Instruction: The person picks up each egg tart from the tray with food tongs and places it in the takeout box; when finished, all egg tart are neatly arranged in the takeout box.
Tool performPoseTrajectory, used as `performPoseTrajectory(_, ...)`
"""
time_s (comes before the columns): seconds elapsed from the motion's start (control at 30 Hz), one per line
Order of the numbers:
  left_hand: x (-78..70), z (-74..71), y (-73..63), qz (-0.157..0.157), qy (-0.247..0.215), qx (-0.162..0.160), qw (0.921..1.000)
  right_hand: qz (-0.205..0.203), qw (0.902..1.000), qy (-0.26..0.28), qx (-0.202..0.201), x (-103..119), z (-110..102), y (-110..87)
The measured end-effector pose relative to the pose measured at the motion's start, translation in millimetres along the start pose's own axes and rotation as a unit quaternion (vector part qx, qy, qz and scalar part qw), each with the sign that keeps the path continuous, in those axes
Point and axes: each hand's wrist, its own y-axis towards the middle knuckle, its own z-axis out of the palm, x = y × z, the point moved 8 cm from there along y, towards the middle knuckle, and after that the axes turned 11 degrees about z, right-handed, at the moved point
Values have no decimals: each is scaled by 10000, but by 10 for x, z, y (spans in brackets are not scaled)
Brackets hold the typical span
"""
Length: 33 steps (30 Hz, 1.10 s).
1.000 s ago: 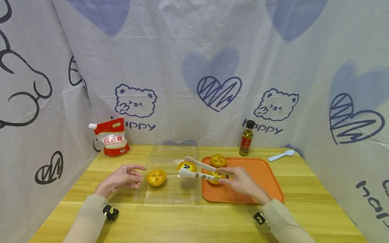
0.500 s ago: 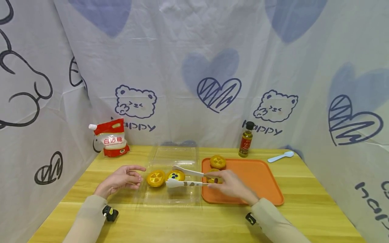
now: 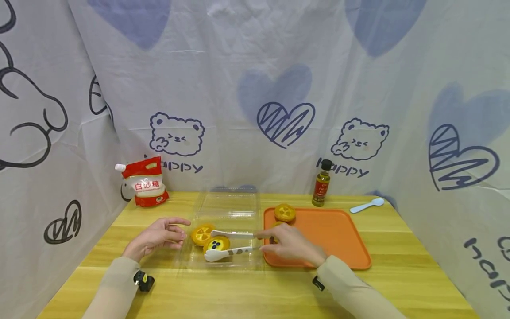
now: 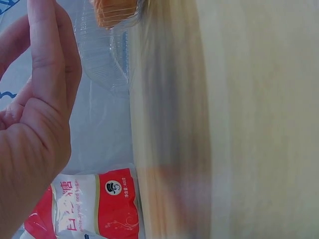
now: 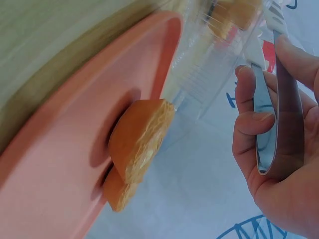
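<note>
- Looking at the right hand (image 3: 292, 243), what does it hold?
- It pinches the tongs (image 3: 241, 250) between thumb and fingers, with the arms a little apart. Their tips stand at the far and near sides of the blueberry tart (image 3: 217, 244).
- And where is this tart?
- Inside the clear box (image 3: 248, 262), in its left part, near and right of the yellow tart (image 3: 201, 233). Whether these two tarts touch, I cannot tell.
- How is the left hand (image 3: 165, 233)?
- It is at the left of the box, fingers loosely bent and thumb apart, holding nothing.
- What is around?
- On the right is the orange tray (image 3: 330, 239), with a far tart (image 3: 284, 212) and a near tart (image 5: 137, 139) at its left side. Beyond it stands a bottle (image 3: 321, 189); a spoon (image 3: 367, 206) lies far right, and a sugar bag (image 3: 149, 186) stands far left.
</note>
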Motion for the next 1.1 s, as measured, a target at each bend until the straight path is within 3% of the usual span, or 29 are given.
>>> performPoseTrajectory(0.43, -14, 4, -7, 23, 13, 1, 10000, -159, 9990, -349, 235, 113, 65, 70)
performPoseTrajectory(0.7, -40, 18, -24, 77, -9, 53, 10000, -117, 9985, 108, 516, 43, 26, 71)
performPoseTrajectory(1.1, -14, 8, -13, 40, -9, 54, 10000, 109, 9965, 238, 793, -49, -50, 29)
